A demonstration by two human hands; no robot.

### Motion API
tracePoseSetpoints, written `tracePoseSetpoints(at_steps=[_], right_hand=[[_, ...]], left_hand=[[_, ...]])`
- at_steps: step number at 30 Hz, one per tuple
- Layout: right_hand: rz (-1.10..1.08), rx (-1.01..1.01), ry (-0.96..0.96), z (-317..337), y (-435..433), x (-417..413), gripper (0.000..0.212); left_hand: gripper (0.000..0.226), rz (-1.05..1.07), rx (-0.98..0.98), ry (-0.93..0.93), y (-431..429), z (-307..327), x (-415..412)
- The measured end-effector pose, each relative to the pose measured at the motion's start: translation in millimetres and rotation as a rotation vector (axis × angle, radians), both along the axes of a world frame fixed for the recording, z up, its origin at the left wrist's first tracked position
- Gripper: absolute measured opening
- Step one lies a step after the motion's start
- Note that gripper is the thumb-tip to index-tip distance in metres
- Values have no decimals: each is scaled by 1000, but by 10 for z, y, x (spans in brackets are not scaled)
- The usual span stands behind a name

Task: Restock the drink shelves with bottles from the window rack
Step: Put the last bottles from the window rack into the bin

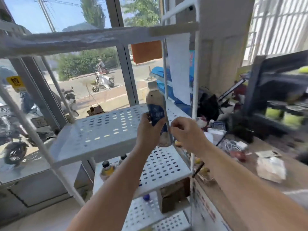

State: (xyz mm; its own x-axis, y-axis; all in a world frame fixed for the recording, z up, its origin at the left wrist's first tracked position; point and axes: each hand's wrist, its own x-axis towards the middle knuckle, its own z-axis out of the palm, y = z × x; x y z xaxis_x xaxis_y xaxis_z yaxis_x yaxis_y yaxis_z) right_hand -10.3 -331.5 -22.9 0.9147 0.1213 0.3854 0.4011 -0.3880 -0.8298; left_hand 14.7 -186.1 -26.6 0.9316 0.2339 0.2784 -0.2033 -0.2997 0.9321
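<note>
My left hand grips a brown drink bottle with a blue label and a pale cap, holding it upright above the white perforated window rack. My right hand hovers just right of the bottle with its fingers curled, and I cannot tell if it touches the bottle or the rack's thin post. On a lower rack level stand two dark-capped bottles with yellowish drink. A blue cap shows on the level below that.
The rack's white posts and a top shelf frame the hands. A cluttered wooden counter with cables and a plastic bag lies right. A dark shelf unit stands at far right. A cardboard box sits under the rack.
</note>
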Motion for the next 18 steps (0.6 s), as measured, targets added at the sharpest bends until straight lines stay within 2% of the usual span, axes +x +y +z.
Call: tracePoseSetpoints(at_steps=[4, 7, 10, 13, 16, 18], right_hand=[[-86, 19, 65, -270, -842, -402, 26], [-240, 20, 88, -464, -1468, -713, 27], [-384, 51, 131, -682, -2072, -1046, 29], [-485, 75, 182, -850, -2528, -1380, 35], [-527, 87, 244, -1041, -2843, -1643, 42], [-550, 118, 319, -1176, -3039, -1798, 39]], left_hand=[[32, -184, -24, 69, -843, -374, -431], [42, -299, -40, 170, -1495, -722, -719], [39, -430, -100, 345, -2188, -1089, -1056], [46, -549, -202, 587, -2856, -1449, -1383], [32, -574, -131, 743, -3344, -1760, -1682], [25, -585, -130, 798, -3592, -1875, -1818]])
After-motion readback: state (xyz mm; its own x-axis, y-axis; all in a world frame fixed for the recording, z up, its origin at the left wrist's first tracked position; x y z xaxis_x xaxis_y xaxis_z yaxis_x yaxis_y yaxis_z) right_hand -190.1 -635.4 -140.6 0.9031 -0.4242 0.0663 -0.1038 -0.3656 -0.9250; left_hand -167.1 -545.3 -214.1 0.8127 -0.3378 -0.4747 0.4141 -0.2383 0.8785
